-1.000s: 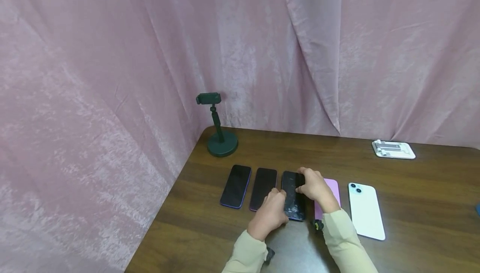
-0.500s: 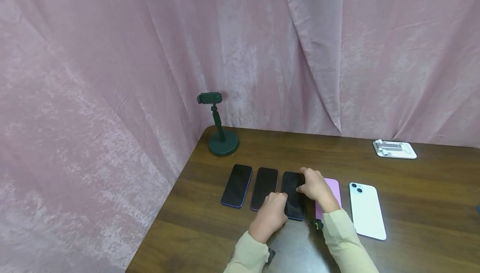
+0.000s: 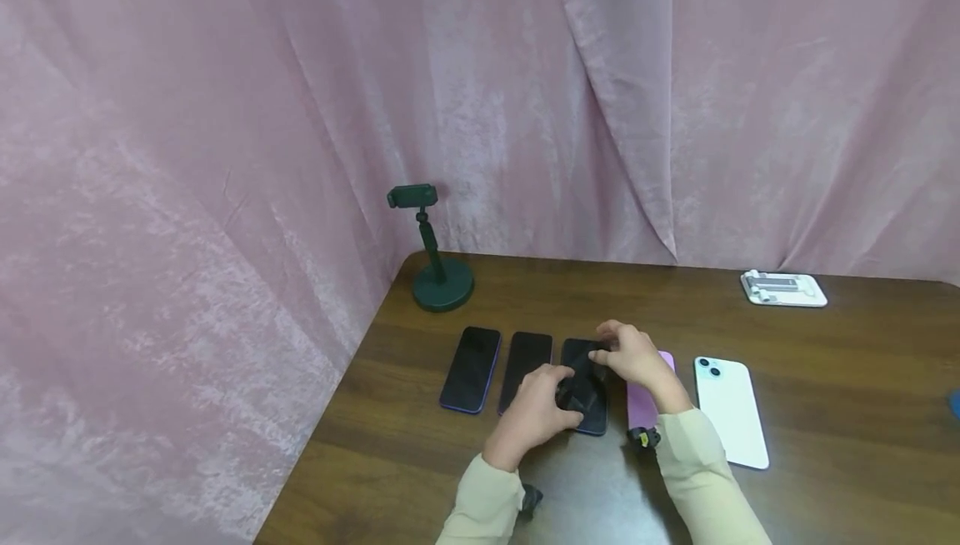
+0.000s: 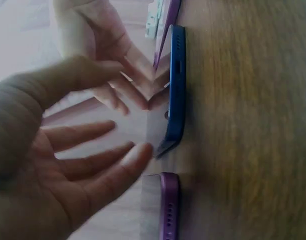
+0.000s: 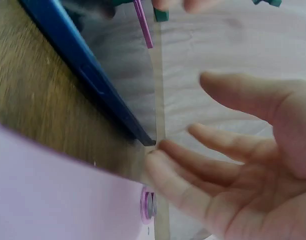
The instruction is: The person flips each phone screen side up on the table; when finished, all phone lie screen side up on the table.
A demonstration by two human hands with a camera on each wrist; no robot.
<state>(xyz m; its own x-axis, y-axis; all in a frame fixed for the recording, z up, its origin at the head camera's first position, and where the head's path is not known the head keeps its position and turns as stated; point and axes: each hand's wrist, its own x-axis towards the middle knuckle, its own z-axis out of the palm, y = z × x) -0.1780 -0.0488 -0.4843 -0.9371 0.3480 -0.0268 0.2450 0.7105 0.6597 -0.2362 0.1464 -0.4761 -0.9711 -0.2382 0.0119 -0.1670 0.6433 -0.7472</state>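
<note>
A dark-screened phone with a blue edge (image 3: pixel 577 354) lies face up on the table, in the middle of a row of phones. My left hand (image 3: pixel 529 416) is above its near left side, with the fingers and thumb spread apart. Over its far right side hovers my right hand (image 3: pixel 636 362), the fingers loosely bent. In the left wrist view a gap shows between my left fingers and the blue phone's end (image 4: pixel 177 90). The right wrist view has my right hand (image 5: pixel 258 180) beside the blue edge (image 5: pixel 90 80), holding nothing.
Left of it lie a purple-edged phone (image 3: pixel 525 357) and a blue-violet-edged phone (image 3: pixel 470 370). To the right are a pink phone (image 3: pixel 641 407), partly under my right arm, and a white phone (image 3: pixel 729 412). A green phone stand (image 3: pixel 442 285) and a white folded stand (image 3: pixel 783 289) stay farther back.
Both hands have let go of the blue-edged phone and lifted slightly, their fingers spreading. The phone stays in its place in the row.
</note>
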